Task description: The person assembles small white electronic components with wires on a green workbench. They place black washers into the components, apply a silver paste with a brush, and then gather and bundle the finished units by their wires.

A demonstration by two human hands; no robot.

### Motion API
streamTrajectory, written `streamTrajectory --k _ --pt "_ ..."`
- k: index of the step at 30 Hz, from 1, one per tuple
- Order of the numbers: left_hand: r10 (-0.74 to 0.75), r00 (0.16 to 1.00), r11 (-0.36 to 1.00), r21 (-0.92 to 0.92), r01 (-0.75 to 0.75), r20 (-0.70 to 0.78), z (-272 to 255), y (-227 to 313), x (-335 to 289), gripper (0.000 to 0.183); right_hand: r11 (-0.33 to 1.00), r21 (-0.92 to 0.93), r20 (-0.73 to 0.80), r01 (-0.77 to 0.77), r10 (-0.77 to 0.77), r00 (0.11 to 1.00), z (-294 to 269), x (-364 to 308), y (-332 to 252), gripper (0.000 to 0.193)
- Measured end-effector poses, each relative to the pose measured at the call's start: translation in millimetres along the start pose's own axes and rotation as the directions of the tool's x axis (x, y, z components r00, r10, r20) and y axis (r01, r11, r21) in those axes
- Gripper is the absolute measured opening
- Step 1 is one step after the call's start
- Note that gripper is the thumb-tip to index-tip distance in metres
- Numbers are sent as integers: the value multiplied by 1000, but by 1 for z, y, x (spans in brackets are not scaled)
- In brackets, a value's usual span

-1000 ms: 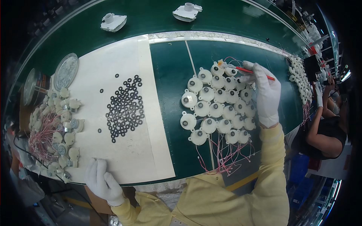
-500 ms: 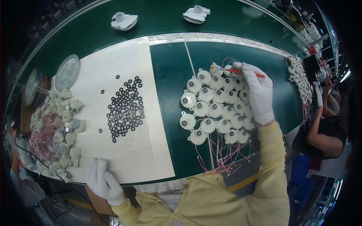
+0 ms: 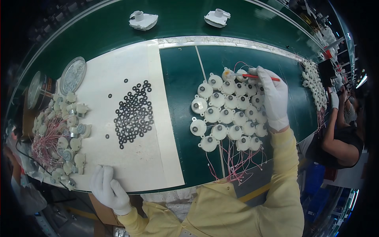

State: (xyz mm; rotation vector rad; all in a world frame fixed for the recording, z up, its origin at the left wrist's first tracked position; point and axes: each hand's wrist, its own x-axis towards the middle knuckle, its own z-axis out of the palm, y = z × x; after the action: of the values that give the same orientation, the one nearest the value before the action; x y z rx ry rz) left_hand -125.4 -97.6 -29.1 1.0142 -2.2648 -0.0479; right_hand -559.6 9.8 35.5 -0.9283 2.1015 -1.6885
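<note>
My gloved right hand (image 3: 272, 96) pinches a thin red-handled brush (image 3: 260, 77) at the far side of a group of small white round motors (image 3: 226, 115). The brush tip meets the top of a far motor (image 3: 228, 74), where a yellowish spot shows; I cannot tell whether that is bristle or grease. Most of these motors have a dark centre, and pink wires (image 3: 237, 166) trail from the near ones. My gloved left hand (image 3: 108, 187) lies at the near table edge with its fingers stretched out and nothing in it.
Many black rings (image 3: 134, 114) lie on a white sheet (image 3: 166, 166). Left of them are a heap of wired motors (image 3: 59, 138), a clear tub (image 3: 39, 91) and a round lid (image 3: 74, 75). White housings (image 3: 143, 20) sit on the green belt (image 3: 181, 19). A co-worker's arm (image 3: 335, 114) shows at right.
The two white housings on the belt have moved right. The brush tip stays on a far motor, and the whole view has shifted slightly. My left hand keeps its place.
</note>
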Motion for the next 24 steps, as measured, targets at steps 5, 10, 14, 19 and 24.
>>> streamTrajectory --k 5,10,14,19,24 --pt "-2 1000 1000 1 2 0 0 0 0 31 998 10 -6 -65 65 998 -6 2 1 30" --pt "4 1000 1000 -7 -4 -4 1 -2 0 31 991 94 -52 -93 99 994 -15 4 2 30" --pt "0 1000 1000 19 0 -4 0 -1 -1 31 983 180 -54 -40 51 997 -20 6 4 31" --pt "-1 1000 1000 -1 1 -13 2 -1 -1 31 999 48 11 26 -26 1000 -1 -6 -7 27" --pt "-6 1000 1000 12 6 -12 1 1 0 31 999 27 33 45 -46 998 -9 -3 2 26"
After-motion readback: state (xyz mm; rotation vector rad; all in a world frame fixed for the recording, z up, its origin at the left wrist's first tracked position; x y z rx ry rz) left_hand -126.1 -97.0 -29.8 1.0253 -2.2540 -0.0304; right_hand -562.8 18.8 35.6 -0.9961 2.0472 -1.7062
